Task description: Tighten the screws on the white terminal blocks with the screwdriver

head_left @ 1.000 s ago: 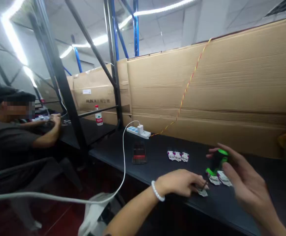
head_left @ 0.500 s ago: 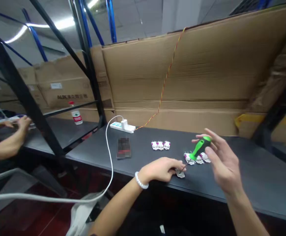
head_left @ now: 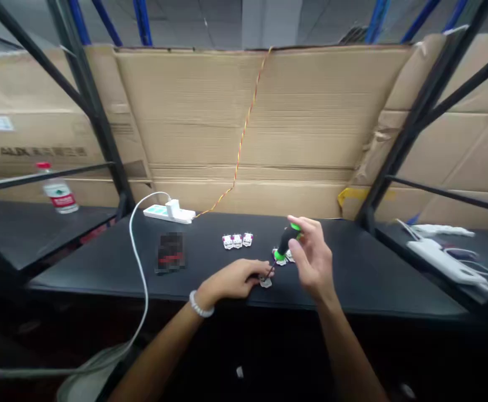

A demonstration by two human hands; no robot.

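My right hand (head_left: 314,257) is closed round the handle of a green and black screwdriver (head_left: 285,243), which tilts with its tip down to the left. The tip meets a small whitish plastic part (head_left: 265,282) near the table's front edge. With its fingers, my left hand (head_left: 238,277) pinches that part from the left and holds it on the table. Just beyond the screwdriver lie more small white and purple parts (head_left: 290,257), partly hidden by my right hand. Three similar white and purple parts (head_left: 237,241) sit in a row farther back.
A white power strip (head_left: 185,216) with a plugged-in charger stands at the back left; its white cable (head_left: 138,262) hangs over the front edge. A blurred dark pack (head_left: 170,253) lies below it. Black posts (head_left: 398,139) and cardboard (head_left: 302,123) bound the table. A bottle (head_left: 61,192) stands left.
My view has swung to the right, so the co-worker's arms at the left are out of sight. The screwdriver's handle has turned in my right hand, whose fingers are now closer round it.
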